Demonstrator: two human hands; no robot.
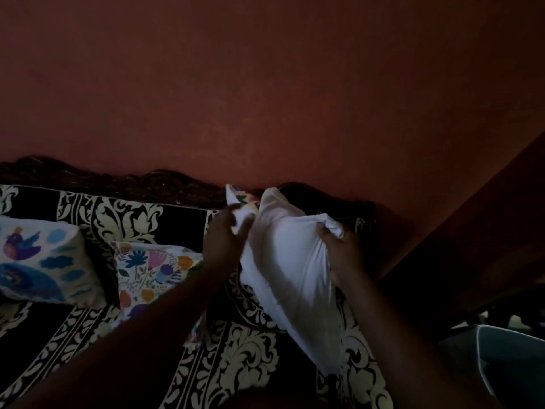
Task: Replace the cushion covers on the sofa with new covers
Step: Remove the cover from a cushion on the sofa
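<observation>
The black sofa throw with cream leaf scrolls [253, 358] covers the seat nearest the camera, and both forearms reach over it from the near edge. Above the right part of the seat, the plain white cushion insert [290, 276] is held tilted, its lower corner pointing down toward the near right and its upper end toward the sofa back. The right hand [339, 249] grips a bunched fold at the insert's upper right edge. The left hand [225, 240] pinches white fabric at the insert's upper left, where a corner of the flower-printed cover [243, 199] sticks up just beyond the fingers. Further left, 2 covered cushions lean against the backrest: a white floral cushion [150, 273] and, at the far left, a white cushion with blue bird print [41, 258]. Beyond them runs the dark carved wooden sofa back [132, 180], then the reddish-brown wall [265, 84].
</observation>
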